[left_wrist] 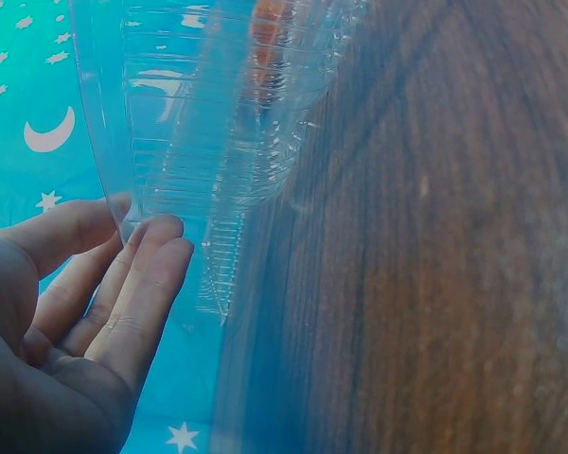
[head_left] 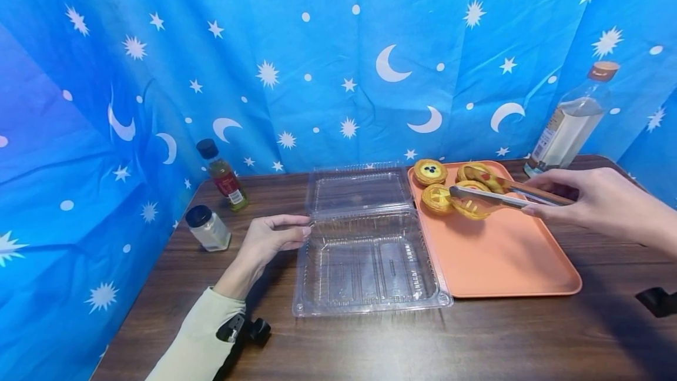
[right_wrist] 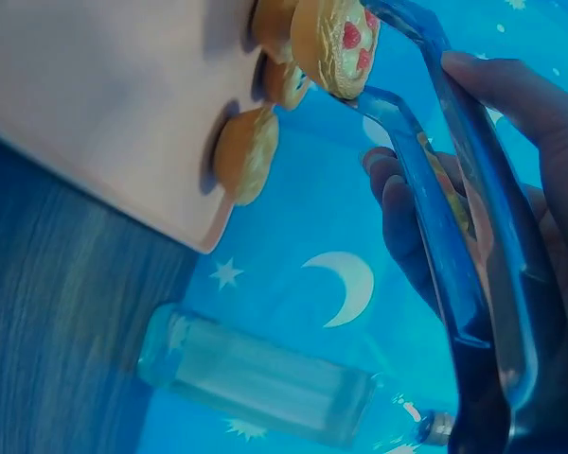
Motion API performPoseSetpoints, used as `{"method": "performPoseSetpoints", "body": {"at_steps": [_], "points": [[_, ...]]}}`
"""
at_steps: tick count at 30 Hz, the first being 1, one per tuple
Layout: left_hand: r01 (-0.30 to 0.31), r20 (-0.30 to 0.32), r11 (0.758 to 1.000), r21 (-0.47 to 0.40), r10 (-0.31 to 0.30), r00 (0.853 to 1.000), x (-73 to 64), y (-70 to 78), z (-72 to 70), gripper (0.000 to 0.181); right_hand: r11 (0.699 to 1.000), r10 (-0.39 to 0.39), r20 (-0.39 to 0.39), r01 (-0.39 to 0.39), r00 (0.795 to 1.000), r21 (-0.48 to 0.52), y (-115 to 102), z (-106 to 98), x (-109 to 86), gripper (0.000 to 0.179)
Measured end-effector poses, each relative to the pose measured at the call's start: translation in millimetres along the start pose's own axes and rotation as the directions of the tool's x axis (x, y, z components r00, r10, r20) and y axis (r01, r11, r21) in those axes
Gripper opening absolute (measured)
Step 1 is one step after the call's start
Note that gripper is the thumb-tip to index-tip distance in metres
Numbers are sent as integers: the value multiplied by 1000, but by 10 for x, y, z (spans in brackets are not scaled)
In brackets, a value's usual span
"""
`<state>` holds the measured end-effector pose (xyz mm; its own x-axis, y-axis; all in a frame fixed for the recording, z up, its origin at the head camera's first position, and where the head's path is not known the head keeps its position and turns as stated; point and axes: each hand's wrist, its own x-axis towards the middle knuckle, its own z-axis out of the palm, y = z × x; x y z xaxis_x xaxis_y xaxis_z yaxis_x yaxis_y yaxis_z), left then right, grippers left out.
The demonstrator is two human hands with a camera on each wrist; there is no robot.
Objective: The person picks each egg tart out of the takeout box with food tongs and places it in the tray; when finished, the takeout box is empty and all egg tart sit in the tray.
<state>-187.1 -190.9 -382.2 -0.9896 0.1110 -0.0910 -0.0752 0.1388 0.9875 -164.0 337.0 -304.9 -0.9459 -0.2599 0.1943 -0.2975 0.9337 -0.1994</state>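
Observation:
My right hand (head_left: 597, 199) grips metal tongs (head_left: 502, 197) above the orange tray (head_left: 508, 257). Between the tongs' tips is an egg tart (right_wrist: 336, 47) topped with red fruit pieces, lifted off the tray. Other tarts sit at the tray's far end, among them one with dark berries (head_left: 431, 172) and a yellow-topped one (head_left: 438, 200). On the left, my left hand (head_left: 267, 243) pinches the rim of a clear plastic clamshell box (head_left: 370, 310) between thumb and fingers. The box lies unfolded, its lid (head_left: 359, 190) laid back toward the curtain.
A clear glass bottle (head_left: 568, 125) stands behind the tray at the right. At the left are a small bottle with a red label (head_left: 224, 178) and a black-capped jar (head_left: 208, 228). A blue star-and-moon curtain (head_left: 317, 63) hangs along the back of the wooden table (head_left: 381, 351).

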Motion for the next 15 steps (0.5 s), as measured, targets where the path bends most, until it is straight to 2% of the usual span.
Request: {"method": "performPoseSetpoints", "body": {"at_steps": [4, 9, 15], "points": [[-1, -5, 1000, 2, 1, 1000, 1, -5, 0, 30, 998, 55, 41, -54, 998, -13, 79, 4, 6, 55], [-14, -1, 1000, 8, 14, 1000, 4, -13, 6, 30, 998, 70, 71, -70, 995, -4, 177, 41, 2, 56], [-24, 4, 1000, -1, 24, 1000, 6, -12, 10, 31, 998, 66, 49, -66, 997, 1, 247, 109, 3, 54]]}}
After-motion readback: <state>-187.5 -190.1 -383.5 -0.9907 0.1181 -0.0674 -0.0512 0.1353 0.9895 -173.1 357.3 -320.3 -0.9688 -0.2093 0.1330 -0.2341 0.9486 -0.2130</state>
